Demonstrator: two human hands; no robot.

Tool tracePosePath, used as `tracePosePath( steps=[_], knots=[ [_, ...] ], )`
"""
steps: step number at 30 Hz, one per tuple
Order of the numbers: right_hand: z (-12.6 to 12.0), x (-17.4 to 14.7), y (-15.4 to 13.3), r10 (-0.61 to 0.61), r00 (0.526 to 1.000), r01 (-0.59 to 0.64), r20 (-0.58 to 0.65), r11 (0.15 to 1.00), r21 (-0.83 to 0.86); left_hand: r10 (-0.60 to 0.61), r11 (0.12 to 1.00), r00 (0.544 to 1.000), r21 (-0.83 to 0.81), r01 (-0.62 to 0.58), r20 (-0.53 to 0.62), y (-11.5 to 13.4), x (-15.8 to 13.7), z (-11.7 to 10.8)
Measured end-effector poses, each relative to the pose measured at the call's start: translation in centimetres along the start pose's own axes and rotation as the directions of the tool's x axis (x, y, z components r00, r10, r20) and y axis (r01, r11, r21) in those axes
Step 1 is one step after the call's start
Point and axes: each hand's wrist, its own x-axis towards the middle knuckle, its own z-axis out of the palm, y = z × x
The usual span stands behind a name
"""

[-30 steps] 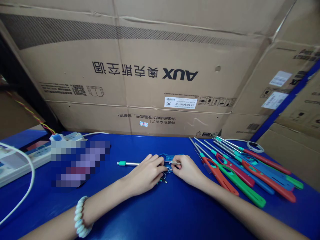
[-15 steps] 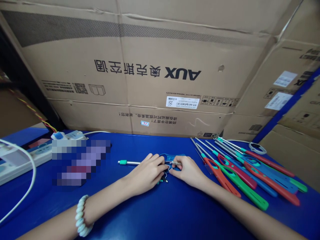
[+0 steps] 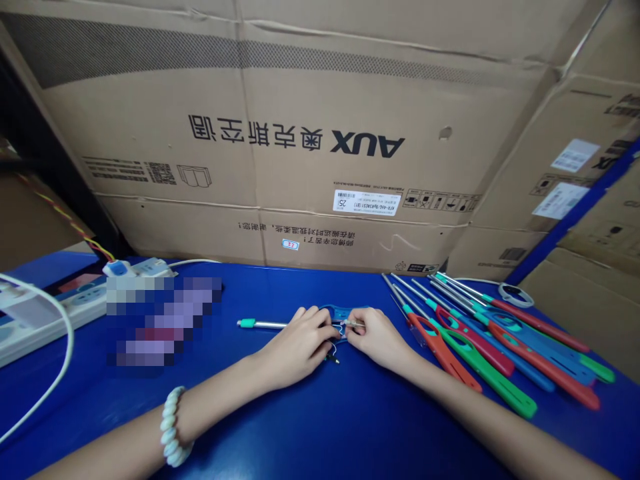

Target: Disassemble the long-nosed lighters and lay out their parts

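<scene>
My left hand [image 3: 305, 347] is closed over a partly hidden blue lighter body [image 3: 343, 312] lying on the blue table. A metal lighter tube [image 3: 267, 325] with a green tip sticks out to the left from beneath this hand. Thin white wire and a small dark part [image 3: 332, 359] show by its fingertips. On the other side, my right hand [image 3: 375, 333] pinches a small silvery piece [image 3: 354, 323] above the lighter body, close to the left fingers. The inside of the lighter is mostly covered by my hands.
Several long-nosed lighters [image 3: 500, 350] in red, green, blue and orange lie at the right. A white power strip [image 3: 40, 340] with cables is at the left, near a blurred-out purple object [image 3: 175, 323]. A large cardboard panel [image 3: 300, 87] stands behind.
My right hand's fingers have closed in and shifted slightly at the silvery piece. The left hand stays nearly in place; the dark part beneath has moved a little right.
</scene>
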Motion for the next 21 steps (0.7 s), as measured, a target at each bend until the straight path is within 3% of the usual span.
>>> tracePosePath(
  steps=[8, 18, 21],
  knots=[
    [-0.05, 0.07, 0.36, -0.014, 1.0, 0.013, 0.013, 1.0, 0.021, -0.131, 0.963, 0.991, -0.232, 0.136, 0.037, -0.09, 0.18, 0.15],
    [0.09, -0.18, 0.45, -0.015, 1.0, 0.014, 0.006, 1.0, 0.028, -0.299, 0.86, 0.944, -0.389, 0.329, 0.139, 0.31, 0.56, 0.18],
    [0.1, -0.35, 0.34, -0.018, 1.0, 0.018, 0.004, 1.0, 0.022, -0.33, 0.845, 0.939, -0.412, 0.341, 0.1, 0.47, 0.56, -0.06]
  ],
)
